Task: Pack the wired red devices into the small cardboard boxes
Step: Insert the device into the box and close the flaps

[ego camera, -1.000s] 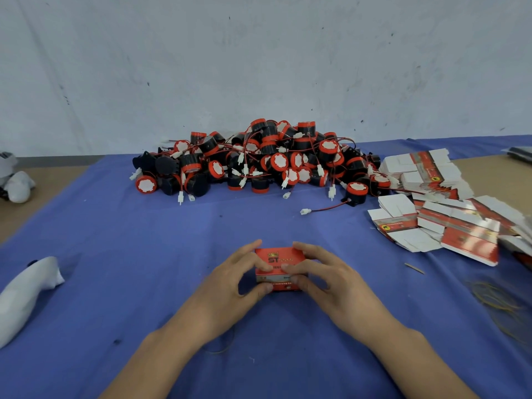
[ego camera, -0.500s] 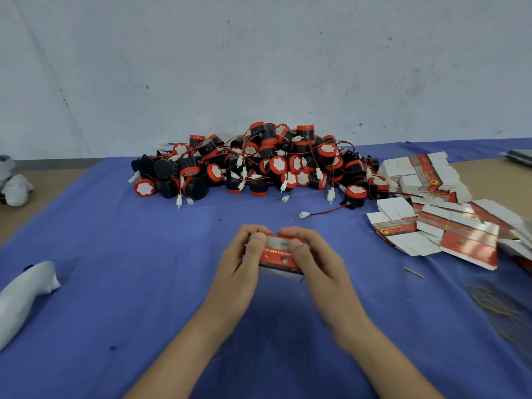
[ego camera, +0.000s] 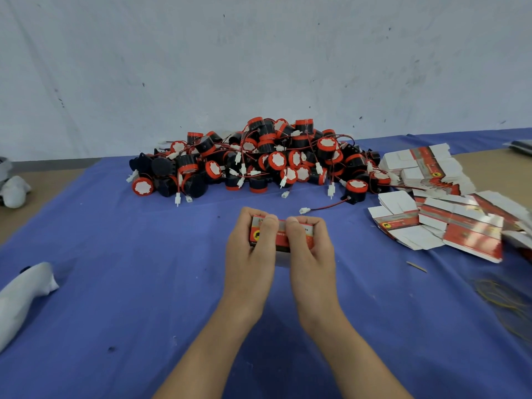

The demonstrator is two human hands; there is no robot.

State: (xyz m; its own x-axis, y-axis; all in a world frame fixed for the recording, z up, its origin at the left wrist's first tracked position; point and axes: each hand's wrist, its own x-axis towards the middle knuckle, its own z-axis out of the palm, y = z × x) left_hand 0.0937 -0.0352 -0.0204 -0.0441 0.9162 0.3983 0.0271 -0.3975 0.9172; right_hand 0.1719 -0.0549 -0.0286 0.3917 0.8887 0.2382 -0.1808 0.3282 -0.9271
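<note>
My left hand (ego camera: 248,256) and right hand (ego camera: 312,256) clutch one red box (ego camera: 281,237); device pile (ego camera: 259,162) beyond, flat boxes (ego camera: 449,223) rightward; print illegible.

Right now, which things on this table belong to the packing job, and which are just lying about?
Job: small cardboard box, gripped by left hand and right hand; pile of wired red devices; flat unfolded boxes.
Lying about: white cloth bundle; thin yellow loops; thin stick.

Glossy cardboard box (ego camera: 280,233); matt blue cloth (ego camera: 144,283).
</note>
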